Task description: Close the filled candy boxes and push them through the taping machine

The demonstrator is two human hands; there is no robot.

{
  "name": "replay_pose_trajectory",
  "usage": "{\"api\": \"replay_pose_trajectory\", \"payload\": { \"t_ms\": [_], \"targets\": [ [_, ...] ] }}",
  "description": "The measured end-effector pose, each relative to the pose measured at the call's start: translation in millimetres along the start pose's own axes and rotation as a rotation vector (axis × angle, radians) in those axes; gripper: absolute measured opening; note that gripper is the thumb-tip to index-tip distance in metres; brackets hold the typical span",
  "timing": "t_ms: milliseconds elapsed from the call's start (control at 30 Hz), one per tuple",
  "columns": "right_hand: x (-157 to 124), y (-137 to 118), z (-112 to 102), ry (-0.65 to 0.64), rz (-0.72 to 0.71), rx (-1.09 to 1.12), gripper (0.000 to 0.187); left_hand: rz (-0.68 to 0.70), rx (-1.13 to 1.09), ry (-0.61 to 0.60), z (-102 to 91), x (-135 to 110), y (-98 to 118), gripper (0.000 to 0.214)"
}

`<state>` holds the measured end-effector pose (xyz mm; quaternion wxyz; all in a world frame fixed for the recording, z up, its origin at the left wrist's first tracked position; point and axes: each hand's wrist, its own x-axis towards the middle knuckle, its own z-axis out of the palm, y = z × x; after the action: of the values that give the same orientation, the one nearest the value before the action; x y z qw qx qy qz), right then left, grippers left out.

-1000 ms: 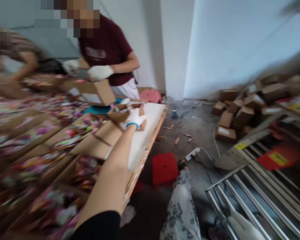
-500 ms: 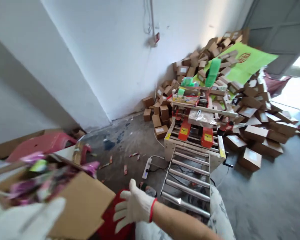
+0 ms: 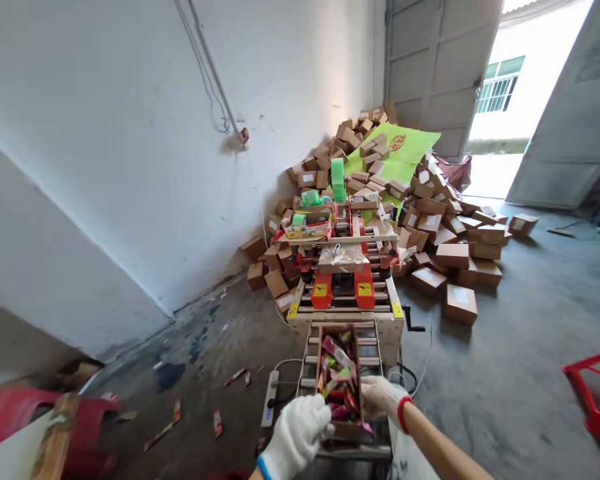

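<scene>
An open cardboard box [image 3: 321, 363] full of colourful packets [image 3: 338, 377] sits on the metal rollers [image 3: 375, 343] of a box-taping machine [image 3: 344, 280]. My left hand [image 3: 296, 437], in a white glove with a blue cuff, is curled around the box's near left corner. My right hand [image 3: 384, 393], in a white glove with a red cuff, grips the box's right side. The machine's red guides [image 3: 364, 295] and green tape roll [image 3: 337, 179] lie straight ahead of the box.
A big heap of sealed cardboard boxes [image 3: 430, 220] fills the floor behind the machine, with a green sheet [image 3: 405, 147] over it. A power strip [image 3: 270, 399] and scattered packets lie on the floor to the left. A red stool [image 3: 597, 393] is at the right, a doorway beyond.
I have turned from the packing table to the machine. The box that my left hand carried now rests on the rollers, and both hands are on it.
</scene>
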<state>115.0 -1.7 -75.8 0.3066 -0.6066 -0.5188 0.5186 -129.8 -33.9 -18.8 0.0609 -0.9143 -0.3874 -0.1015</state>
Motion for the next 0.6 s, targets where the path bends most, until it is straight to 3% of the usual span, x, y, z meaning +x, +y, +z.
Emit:
{"api": "replay_pose_trajectory", "payload": {
  "t_ms": [67,133,233,300,333,467,600],
  "targets": [
    [14,-10,-35,0.113,-0.026,-0.051,0.049,-0.022,0.031,-0.073,11.1,5,-2,0.010],
    [32,-34,-57,0.246,-0.077,-0.102,0.062,-0.076,0.060,-0.052,18.7,-2,-2,0.016],
    [55,-80,-56,0.358,-0.278,-0.365,0.068,-0.194,0.122,0.278,34.9,-14,15,0.032],
    [61,-103,-36,0.309,-0.416,-0.617,0.058,-0.243,0.115,0.515,50.3,-13,35,0.051],
    [61,-110,-25,0.267,-0.452,-0.709,0.051,-0.237,0.083,0.571,58.3,-9,45,0.059],
    [44,-103,0,0.117,-0.520,-0.872,0.023,-0.285,-0.174,0.514,83.2,18,63,0.065],
    [29,-80,-11,0.023,-0.742,-1.036,0.024,-0.386,-0.479,0.433,96.2,28,48,0.056]
  ]
}}
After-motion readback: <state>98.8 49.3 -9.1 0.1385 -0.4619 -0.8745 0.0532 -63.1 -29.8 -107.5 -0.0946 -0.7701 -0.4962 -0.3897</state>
